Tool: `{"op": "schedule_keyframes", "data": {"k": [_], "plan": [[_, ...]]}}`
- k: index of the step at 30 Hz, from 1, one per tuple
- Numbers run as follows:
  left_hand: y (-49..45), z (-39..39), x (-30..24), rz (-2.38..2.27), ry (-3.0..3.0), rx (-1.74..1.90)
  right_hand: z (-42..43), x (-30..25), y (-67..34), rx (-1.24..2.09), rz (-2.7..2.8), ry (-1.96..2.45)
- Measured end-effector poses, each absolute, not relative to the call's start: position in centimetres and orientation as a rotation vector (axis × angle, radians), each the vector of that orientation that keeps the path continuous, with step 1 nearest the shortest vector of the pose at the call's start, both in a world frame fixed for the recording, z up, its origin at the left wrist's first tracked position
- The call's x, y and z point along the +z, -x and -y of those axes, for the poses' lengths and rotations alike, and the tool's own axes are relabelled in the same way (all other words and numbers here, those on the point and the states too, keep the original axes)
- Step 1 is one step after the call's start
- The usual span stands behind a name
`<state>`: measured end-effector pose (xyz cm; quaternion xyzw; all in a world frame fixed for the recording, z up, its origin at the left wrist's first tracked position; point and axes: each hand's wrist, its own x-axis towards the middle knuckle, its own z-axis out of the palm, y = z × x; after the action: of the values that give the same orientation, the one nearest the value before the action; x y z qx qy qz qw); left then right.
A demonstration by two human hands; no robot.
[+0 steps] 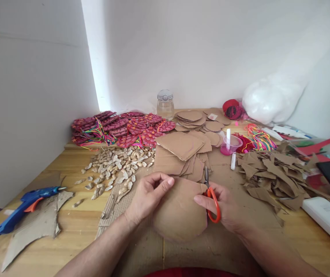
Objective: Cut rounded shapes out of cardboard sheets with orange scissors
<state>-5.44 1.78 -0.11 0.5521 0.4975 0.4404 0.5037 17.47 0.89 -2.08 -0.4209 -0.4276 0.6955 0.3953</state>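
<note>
My left hand [149, 194] pinches the upper left edge of a rounded brown cardboard piece [178, 215] held over the table in front of me. My right hand [225, 204] grips orange-handled scissors [212, 198], fingers through the loops, with the blades pointing up at the cardboard piece's right edge. A stack of square cardboard sheets [179, 150] lies just beyond the hands.
A blue glue gun [23, 204] rests on cardboard at left. Peanut shells [115, 165], red patterned ornaments [121, 129], cardboard discs [192, 119], a glass jar [165, 104], a pink cup [230, 146], coloured threads [259, 138], cardboard scraps [274, 173] and a white box [326, 221] crowd the wooden table [78, 227].
</note>
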Motion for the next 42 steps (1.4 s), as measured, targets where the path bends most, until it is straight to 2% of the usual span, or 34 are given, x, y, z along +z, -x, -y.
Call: {"op": "schedule_keyframes", "data": {"k": [10, 18, 24, 42], "plan": [[4.7, -1.0, -0.3, -1.108, -0.966, 1.014, -0.6, -1.6, -17.1, 1.878, 1.127, 0.963], [5.8, -2.7, -0.6, -1.034, -0.803, 1.196, -2.0, -1.3, -18.1, 1.704, 0.982, 0.97], [6.0, -2.7, -0.6, -1.003, -0.804, 1.303, -2.6, -1.5, -18.5, 1.673, 0.904, 0.939], [5.6, -2.7, -0.5, -1.002, -0.851, 1.277, -3.1, -0.8, -18.5, 1.543, 0.896, 1.007]]}}
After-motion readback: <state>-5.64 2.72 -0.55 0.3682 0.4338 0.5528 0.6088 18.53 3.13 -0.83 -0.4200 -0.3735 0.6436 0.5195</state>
